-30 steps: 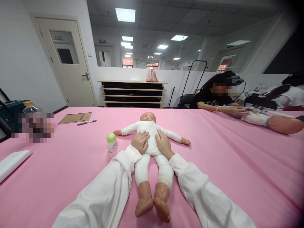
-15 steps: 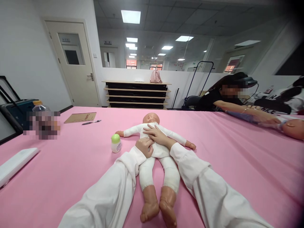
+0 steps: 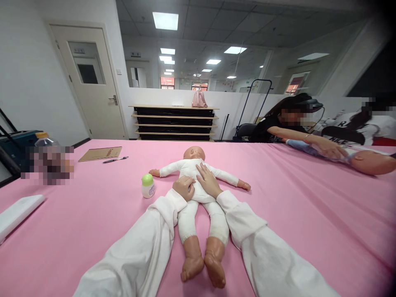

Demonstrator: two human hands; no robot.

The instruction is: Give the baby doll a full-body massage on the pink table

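Note:
A baby doll [image 3: 202, 190] with a white cloth body lies on its back, its bald head [image 3: 194, 152] away from me and its bare feet towards me. My left hand [image 3: 185, 187] is closed against the left side of its waist, fingers curled and partly hidden. On the doll's chest and belly my right hand [image 3: 209, 181] lies flat, fingers stretched towards the head, holding nothing. To the left of the doll, near its outstretched arm, stands a small white bottle [image 3: 148, 189] with a green cap.
A pink cloth [image 3: 102, 214] covers the table. On the left are a notebook [image 3: 100, 154], a pen [image 3: 115, 159], a blurred bottle [image 3: 51, 161] and a long white case [image 3: 20, 214]. At the far right a person's hand [image 3: 332, 147] rests on another doll [image 3: 371, 161].
My right hand has turned and slid slightly right on the doll's chest, its fingers now pointing more towards the head. My left hand stays at the waist. The view has shifted slightly.

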